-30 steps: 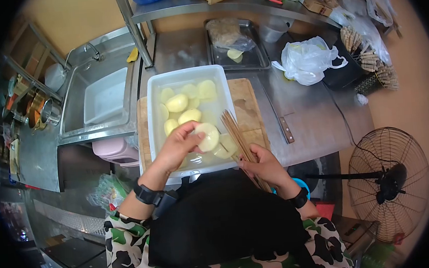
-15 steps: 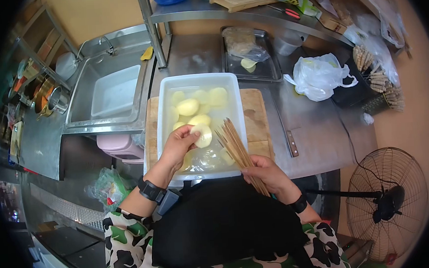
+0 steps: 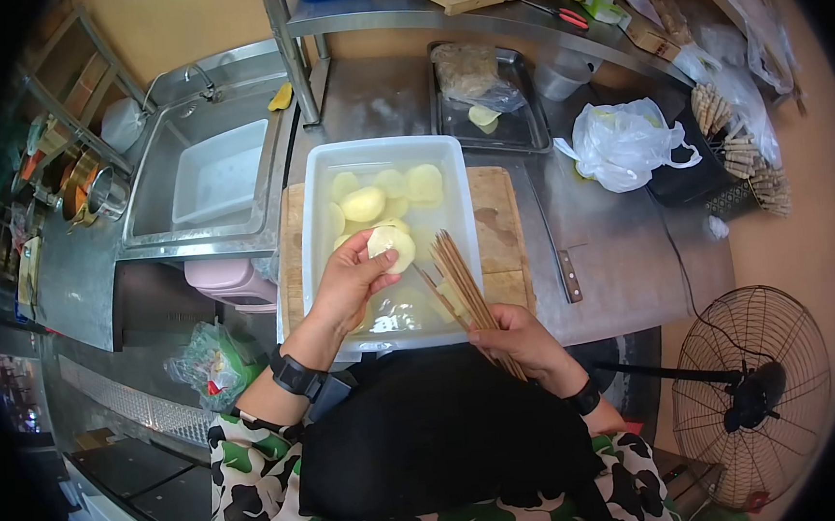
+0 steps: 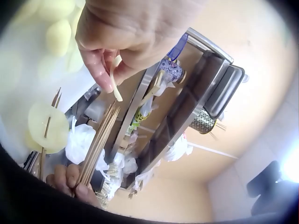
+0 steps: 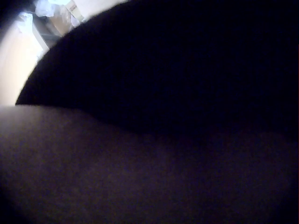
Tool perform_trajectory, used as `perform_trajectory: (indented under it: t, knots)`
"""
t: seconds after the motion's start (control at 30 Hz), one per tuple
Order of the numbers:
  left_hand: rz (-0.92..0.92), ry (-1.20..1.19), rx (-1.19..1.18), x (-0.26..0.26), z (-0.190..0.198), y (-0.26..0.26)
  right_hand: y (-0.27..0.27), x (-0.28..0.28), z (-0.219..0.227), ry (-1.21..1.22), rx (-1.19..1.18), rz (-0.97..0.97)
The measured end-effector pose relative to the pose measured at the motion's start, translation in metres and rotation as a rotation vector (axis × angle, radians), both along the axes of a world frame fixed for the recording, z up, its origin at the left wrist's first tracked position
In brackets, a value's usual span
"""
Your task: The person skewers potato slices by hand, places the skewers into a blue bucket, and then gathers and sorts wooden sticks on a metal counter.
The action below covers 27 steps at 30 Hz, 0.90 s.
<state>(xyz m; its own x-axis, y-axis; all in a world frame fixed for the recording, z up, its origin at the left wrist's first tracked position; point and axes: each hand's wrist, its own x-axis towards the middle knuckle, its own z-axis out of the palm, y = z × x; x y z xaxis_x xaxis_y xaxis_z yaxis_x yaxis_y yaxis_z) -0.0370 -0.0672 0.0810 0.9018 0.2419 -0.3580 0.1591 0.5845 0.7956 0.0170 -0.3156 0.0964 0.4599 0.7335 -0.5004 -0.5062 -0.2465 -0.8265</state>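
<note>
Head view, from above: the left hand (image 3: 351, 277) is raised over the white tub (image 3: 315, 200), its fingers curled and clamped on a pale potato slice (image 3: 392, 245); in the left-wrist view the same slice (image 4: 115, 79) appears edge-on, pinched between thumb and fingertips (image 4: 103, 83). The right hand (image 3: 520, 336) sits at the tub's near right corner, fingers closed round the lower ends of a bundle of bamboo skewers (image 3: 463, 282); the sticks fan upward and leftward across the tub's rim. In the left-wrist view 1 round slice already on a skewer (image 4: 48, 128) lies just beside the bundle (image 4: 99, 144); the right-wrist view is dark and shows nothing usable. Inside the tub, further peeled potatoes (image 3: 363, 204) lie in water toward the far end; the tub rests on a wooden cutting board (image 3: 497, 216) on a steel counter (image 3: 610, 237). A knife (image 3: 563, 268) lies on the counter just right of the board; a metal tray (image 3: 524, 127) sits behind the tub; a white plastic bag (image 3: 627, 144) lies well to the right; a sink (image 3: 155, 182) holding a white basin (image 3: 223, 172) is at the left; a floor fan (image 3: 751, 397) stands at lower right.
</note>
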Motion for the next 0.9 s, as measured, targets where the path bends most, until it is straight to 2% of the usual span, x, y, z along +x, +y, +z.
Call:
perform_trajectory:
  t: [0.2, 0.5, 0.8, 0.9]
  knots:
    - [-0.052, 0.035, 0.035, 0.002, -0.004, 0.000, -0.002, 0.001, -0.005, -0.007, 0.015, 0.013]
    - [-0.016, 0.009, 0.016, 0.003, 0.008, -0.005, -0.004, 0.003, 0.001, -0.033, 0.000, 0.034]
    - [-0.127, 0.059, 0.089, -0.002, 0.002, -0.016, -0.006, -0.001, -0.001, -0.043, 0.017, 0.009]
    - [-0.222, -0.066, 0.187, -0.004, 0.002, -0.029, -0.006, -0.001, 0.001, -0.031, 0.008, -0.006]
